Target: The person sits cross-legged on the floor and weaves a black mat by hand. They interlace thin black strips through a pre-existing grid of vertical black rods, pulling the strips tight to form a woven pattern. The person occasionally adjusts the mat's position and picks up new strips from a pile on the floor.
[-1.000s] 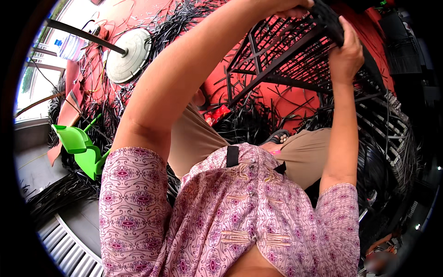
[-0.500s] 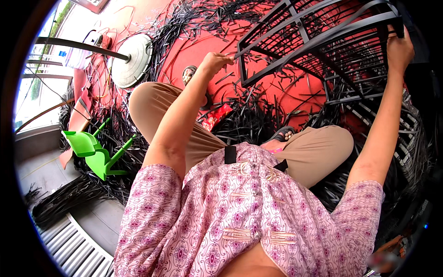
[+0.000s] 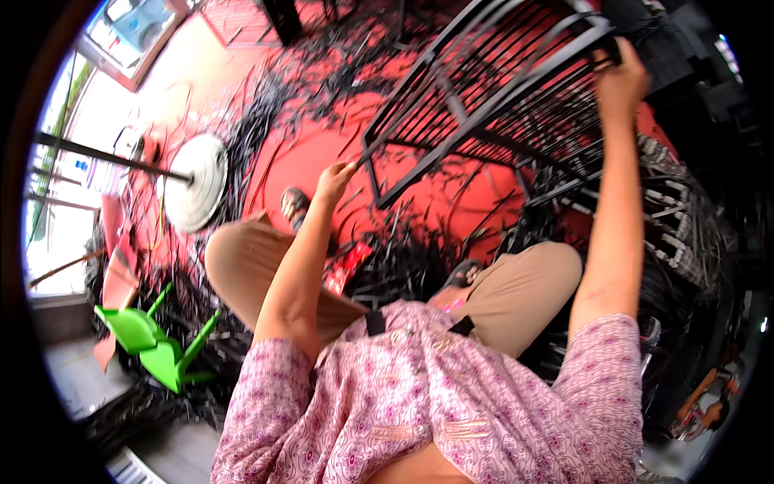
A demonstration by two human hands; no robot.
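Left hand (image 3: 334, 181) — at frame's near corner; whether gripping, we cannot tell. Black slatted frame (image 3: 468, 129), tilted over red floor (image 3: 318, 143) — we judge stiff, fairly light; grasp end rails. Right hand (image 3: 622, 79), closed round upper right end.

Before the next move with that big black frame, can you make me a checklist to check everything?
1. Right hand gripping the black frame: ok, it holds an upper corner.
2. Left hand holding a strip: cannot tell, the fingertips are blurred near the frame's lower corner.
3. Red floor free of loose black strips: not ok, they lie scattered all around.
4. Green chair clear of the frame: ok, it is apart, off to the left.
5. White round base clear of the frame: ok, it is apart too.
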